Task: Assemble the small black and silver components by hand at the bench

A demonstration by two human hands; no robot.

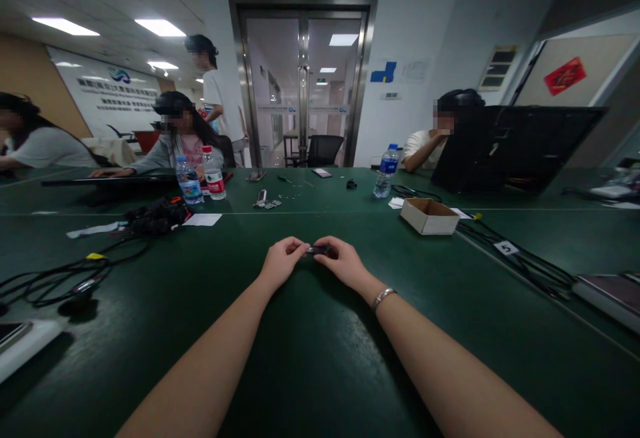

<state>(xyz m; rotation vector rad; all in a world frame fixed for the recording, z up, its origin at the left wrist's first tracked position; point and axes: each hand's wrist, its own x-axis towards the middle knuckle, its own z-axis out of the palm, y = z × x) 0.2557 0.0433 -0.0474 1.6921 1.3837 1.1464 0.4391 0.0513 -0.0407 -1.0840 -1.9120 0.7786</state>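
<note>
A wide green table (320, 358) carries a cardboard box (429, 215) off to the right. Centre, left hand (283, 261) and right hand (343, 261) pinch one small dark piece (317, 250) between them — its length lying left-to-right, both equally close.

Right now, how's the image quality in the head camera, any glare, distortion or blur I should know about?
Head view: wide-angle bending curves the table edges and door frame; ceiling lights glare, with a soft sheen on the green tabletop near the forearms. The small dark object pinched between the left hand and right hand is too dim and small to identify. Faces are blurred.
</note>
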